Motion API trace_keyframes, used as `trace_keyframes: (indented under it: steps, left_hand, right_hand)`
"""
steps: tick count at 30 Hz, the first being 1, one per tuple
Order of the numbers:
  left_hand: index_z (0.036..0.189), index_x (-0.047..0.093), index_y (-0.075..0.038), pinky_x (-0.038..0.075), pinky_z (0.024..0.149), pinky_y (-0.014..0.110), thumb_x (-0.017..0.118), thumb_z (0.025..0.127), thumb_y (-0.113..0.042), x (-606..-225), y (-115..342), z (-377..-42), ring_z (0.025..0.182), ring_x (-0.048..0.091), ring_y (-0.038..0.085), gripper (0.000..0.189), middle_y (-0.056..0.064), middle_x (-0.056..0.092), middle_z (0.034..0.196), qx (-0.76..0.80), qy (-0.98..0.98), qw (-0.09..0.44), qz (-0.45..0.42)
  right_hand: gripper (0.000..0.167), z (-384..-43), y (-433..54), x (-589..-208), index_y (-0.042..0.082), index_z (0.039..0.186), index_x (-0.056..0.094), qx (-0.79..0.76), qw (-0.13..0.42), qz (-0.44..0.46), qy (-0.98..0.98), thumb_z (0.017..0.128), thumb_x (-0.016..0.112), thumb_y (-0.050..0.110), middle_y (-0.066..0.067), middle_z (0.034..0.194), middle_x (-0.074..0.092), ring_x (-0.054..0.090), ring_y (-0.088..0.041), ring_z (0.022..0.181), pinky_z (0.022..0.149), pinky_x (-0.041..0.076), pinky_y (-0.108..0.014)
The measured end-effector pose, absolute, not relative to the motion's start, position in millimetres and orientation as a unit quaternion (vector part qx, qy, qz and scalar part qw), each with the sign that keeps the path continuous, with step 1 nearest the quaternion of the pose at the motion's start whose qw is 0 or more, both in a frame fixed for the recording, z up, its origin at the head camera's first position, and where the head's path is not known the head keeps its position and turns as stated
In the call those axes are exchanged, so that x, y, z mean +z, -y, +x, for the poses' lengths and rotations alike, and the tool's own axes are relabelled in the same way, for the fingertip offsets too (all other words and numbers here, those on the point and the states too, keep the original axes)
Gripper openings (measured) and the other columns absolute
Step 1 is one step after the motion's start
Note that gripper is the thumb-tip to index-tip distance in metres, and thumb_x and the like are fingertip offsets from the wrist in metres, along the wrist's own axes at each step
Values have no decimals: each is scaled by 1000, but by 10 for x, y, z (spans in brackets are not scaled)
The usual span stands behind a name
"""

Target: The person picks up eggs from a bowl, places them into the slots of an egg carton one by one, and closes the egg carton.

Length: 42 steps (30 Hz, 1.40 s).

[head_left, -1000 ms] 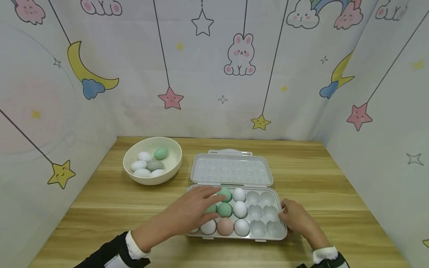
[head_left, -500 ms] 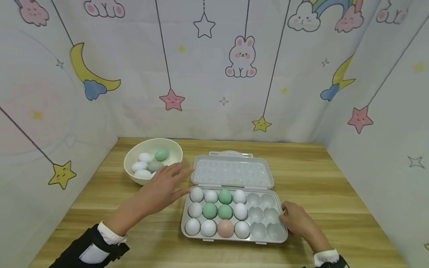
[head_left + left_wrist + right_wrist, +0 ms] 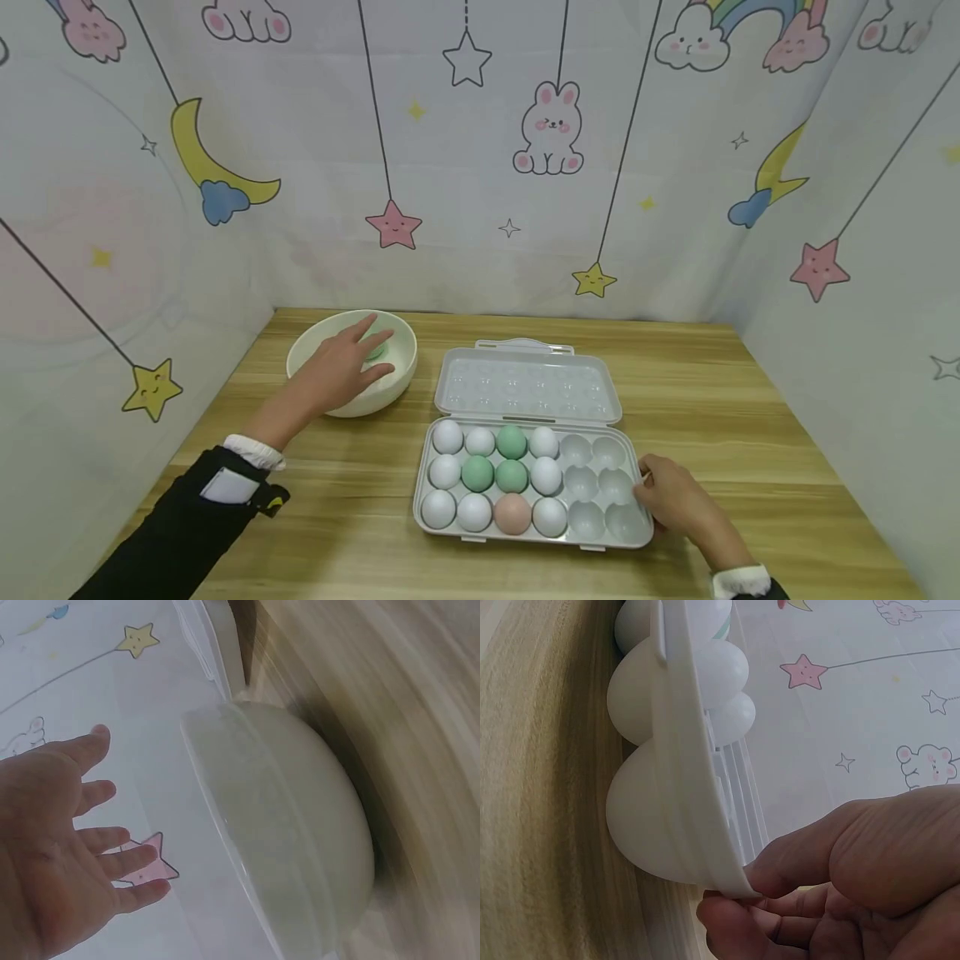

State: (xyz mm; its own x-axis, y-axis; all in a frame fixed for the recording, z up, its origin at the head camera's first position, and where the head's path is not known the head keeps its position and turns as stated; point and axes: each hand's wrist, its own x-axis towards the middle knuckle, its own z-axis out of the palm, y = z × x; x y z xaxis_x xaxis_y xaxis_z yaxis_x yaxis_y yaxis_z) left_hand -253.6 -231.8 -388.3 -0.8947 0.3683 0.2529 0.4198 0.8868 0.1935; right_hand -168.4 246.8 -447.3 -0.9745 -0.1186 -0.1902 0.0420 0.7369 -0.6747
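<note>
My left hand [image 3: 333, 371] reaches over the cream bowl [image 3: 378, 403] at the back left, fingers spread and holding nothing. A green egg [image 3: 374, 352] shows in the bowl past the fingers; the hand hides the other contents. In the left wrist view the hand [image 3: 60, 847] is above the rim of the bowl [image 3: 285, 825]. My right hand [image 3: 675, 497] holds the right end of an egg box [image 3: 536, 540]. Thumb and fingers pinch its rim in the right wrist view. White eggs [image 3: 438, 508], green eggs [image 3: 477, 473] and a pink egg [image 3: 512, 514] fill its left columns.
The clear lid [image 3: 528, 385] of the egg box lies folded back behind it. Both stand on a wooden table [image 3: 690, 375]. A printed cloth wall [image 3: 480, 167] closes off the back and both sides.
My left hand has moved from over the egg box, back and left, to above the bowl. The right hand keeps its hold on the box's end.
</note>
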Motion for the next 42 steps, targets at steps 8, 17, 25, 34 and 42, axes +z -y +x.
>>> trace_keyframes:
  steps: [8, 17, 25, 34, 42]
  left_hand:
    - [154, 45, 0, 38, 108, 67, 63, 104, -31, -3976, 2461, -2890, 136, 45, 51, 61, 32, 45, 151, -115, 979, 58, -159]
    - [153, 44, 1, 37, 110, 66, 63, 104, -27, -4132, 2540, -3174, 136, 46, 50, 59, 32, 47, 149, -123, 985, 14, -121]
    - [146, 52, 6, 40, 111, 60, 64, 103, -17, -4253, 2545, -3383, 132, 52, 47, 50, 31, 54, 143, -109, 986, 24, -123]
    - [124, 67, 6, 51, 96, 57, 68, 97, -6, -4392, 2455, -3522, 114, 64, 44, 30, 27, 67, 121, -83, 983, 63, -149]
    - [110, 69, 5, 54, 86, 56, 63, 89, 7, -4411, 2414, -3517, 101, 66, 44, 22, 26, 67, 105, -64, 985, 69, -145]
  right_hand:
    - [17, -1684, -2471, -4501, -11, 102, 60, -363, 108, -17, -925, 86, 60, -8, -10, 74, 58, 61, -21, 53, 45, 55, -35]
    - [17, -1683, -2486, -4516, -11, 103, 60, -368, 104, -12, -924, 86, 60, -7, -10, 76, 58, 61, -21, 53, 44, 55, -35]
    - [18, -1675, -2487, -4525, -11, 104, 60, -374, 105, -10, -922, 86, 60, -7, -11, 76, 58, 61, -21, 54, 45, 56, -36]
    - [18, -1681, -2474, -4502, -10, 103, 60, -369, 103, -14, -924, 85, 60, -7, -10, 75, 58, 61, -21, 52, 44, 54, -34]
    - [18, -1683, -2472, -4494, -10, 103, 60, -367, 101, -16, -925, 85, 60, -7, -10, 75, 58, 61, -20, 51, 44, 54, -34]
